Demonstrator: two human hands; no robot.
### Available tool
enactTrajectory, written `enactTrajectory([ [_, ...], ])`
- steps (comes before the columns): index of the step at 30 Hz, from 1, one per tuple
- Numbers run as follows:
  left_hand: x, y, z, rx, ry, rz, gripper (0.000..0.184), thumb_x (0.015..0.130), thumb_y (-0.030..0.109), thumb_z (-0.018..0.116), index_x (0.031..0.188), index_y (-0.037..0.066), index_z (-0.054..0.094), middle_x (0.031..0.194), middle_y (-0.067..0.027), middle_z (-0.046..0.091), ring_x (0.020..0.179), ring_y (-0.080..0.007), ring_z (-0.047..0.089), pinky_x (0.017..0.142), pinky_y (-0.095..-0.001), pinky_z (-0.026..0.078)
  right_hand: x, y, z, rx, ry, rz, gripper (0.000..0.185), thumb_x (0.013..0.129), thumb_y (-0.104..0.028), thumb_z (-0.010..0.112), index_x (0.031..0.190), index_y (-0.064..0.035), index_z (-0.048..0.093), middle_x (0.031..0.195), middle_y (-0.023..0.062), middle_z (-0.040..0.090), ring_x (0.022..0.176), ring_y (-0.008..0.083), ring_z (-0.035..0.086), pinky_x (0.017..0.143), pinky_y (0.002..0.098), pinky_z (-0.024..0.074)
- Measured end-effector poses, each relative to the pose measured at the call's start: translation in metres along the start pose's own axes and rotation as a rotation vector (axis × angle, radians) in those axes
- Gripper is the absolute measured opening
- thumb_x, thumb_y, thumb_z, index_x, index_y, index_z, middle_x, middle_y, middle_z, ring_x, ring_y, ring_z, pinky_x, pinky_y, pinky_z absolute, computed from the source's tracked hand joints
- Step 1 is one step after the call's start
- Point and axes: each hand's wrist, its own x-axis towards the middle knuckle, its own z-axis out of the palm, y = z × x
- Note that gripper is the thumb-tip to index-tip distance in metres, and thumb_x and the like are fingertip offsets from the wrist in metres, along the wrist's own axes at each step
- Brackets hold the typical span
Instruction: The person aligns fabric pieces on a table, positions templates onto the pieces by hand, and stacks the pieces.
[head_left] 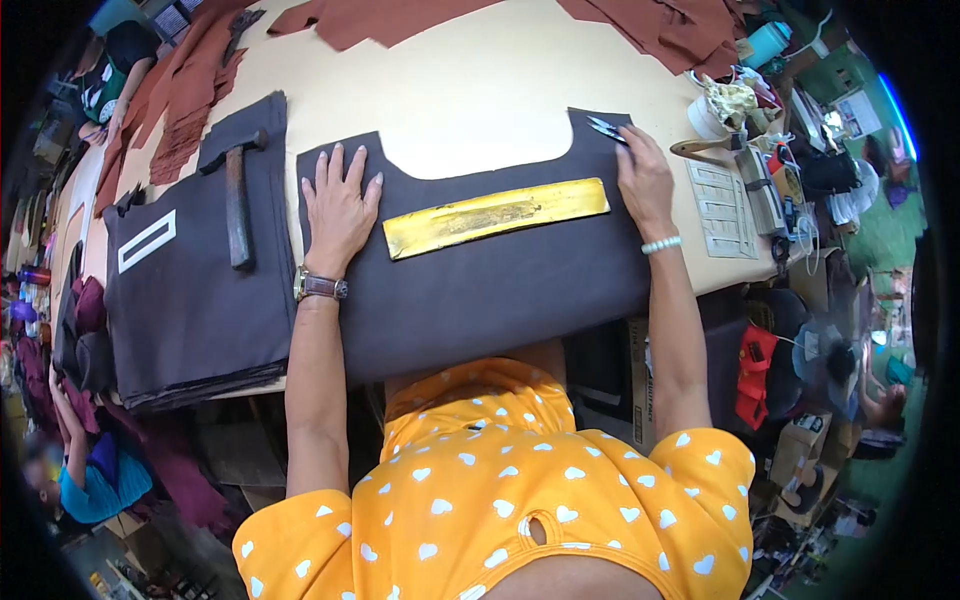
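A dark brown cut panel (480, 290) with a curved notch along its far edge lies in front of me and hangs over the near table edge. My left hand (342, 208) rests flat on its left part, fingers spread. My right hand (645, 178) is at the panel's right corner, closed around small thread snips (607, 130) whose blades point up and left. Between my hands a long yellow bar (497, 217), worn dark in its middle, lies on the panel. To the left, a hammer (238, 195) and a white rectangular frame (147, 241) lie on a stack of dark panels (200, 320).
Reddish-brown material (200, 90) lies along the table's far left, with more (660, 30) at the far right. A brush (705, 147), a white container (706, 118) and a pale slotted template (720, 210) are on the right. Other people sit at the left, one in a blue top (100, 490).
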Motion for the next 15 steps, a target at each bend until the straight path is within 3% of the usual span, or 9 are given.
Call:
enactTrajectory([
  [5, -0.018, 0.013, -0.029, -0.004, 0.066, 0.026, 0.047, 0.091, 0.029, 0.050, 0.133, 0.012, 0.042, 0.136, -0.0169, 0.040, 0.130, -0.0347, 0.032, 0.104, -0.0503, 0.026, -0.042, -0.045, -0.034, 0.236, -0.211, 0.448, 0.027, 0.086, -0.012, 0.056, 0.109, 0.0010, 0.060, 0.105, 0.0151, 0.063, 0.095, 0.0303, 0.060, 0.086, 0.0367, 0.0453],
  [6, -0.027, 0.019, -0.034, -0.023, 0.141, 0.054, 0.043, 0.089, 0.026, 0.054, 0.128, 0.007, 0.047, 0.127, -0.0177, 0.049, 0.121, -0.0337, 0.042, 0.101, -0.0448, 0.032, -0.049, -0.049, -0.033, 0.214, -0.186, 0.419, 0.028, 0.086, -0.012, 0.055, 0.110, 0.0013, 0.059, 0.104, 0.0152, 0.063, 0.096, 0.0299, 0.059, 0.086, 0.0369, 0.0452],
  [8, -0.047, 0.036, -0.051, -0.210, 0.094, 0.036, 0.038, 0.086, 0.020, 0.058, 0.119, 0.003, 0.053, 0.113, -0.0177, 0.056, 0.108, -0.0330, 0.051, 0.093, -0.0410, 0.039, -0.062, -0.053, -0.028, 0.168, -0.130, 0.358, 0.029, 0.087, -0.012, 0.055, 0.111, 0.0020, 0.059, 0.103, 0.0154, 0.064, 0.097, 0.0290, 0.059, 0.086, 0.0372, 0.0449],
  [10, -0.068, 0.052, -0.058, -0.282, 0.062, 0.011, 0.033, 0.083, 0.015, 0.061, 0.112, 0.000, 0.057, 0.104, -0.0173, 0.059, 0.098, -0.0325, 0.055, 0.087, -0.0391, 0.042, -0.063, -0.058, -0.028, 0.258, -0.124, 0.451, 0.029, 0.087, -0.011, 0.054, 0.112, 0.0026, 0.058, 0.102, 0.0156, 0.064, 0.099, 0.0290, 0.058, 0.089, 0.0371, 0.0436],
  [15, -0.081, 0.060, -0.039, -0.361, 0.146, -0.007, 0.031, 0.081, 0.011, 0.061, 0.110, 0.000, 0.059, 0.110, -0.0175, 0.059, 0.102, -0.0333, 0.055, 0.090, -0.0394, 0.043, -0.056, -0.055, -0.028, 0.494, -0.151, 0.614, 0.031, 0.087, -0.008, 0.052, 0.115, 0.0034, 0.056, 0.108, 0.0145, 0.064, 0.102, 0.0260, 0.058, 0.091, 0.0347, 0.0422],
])
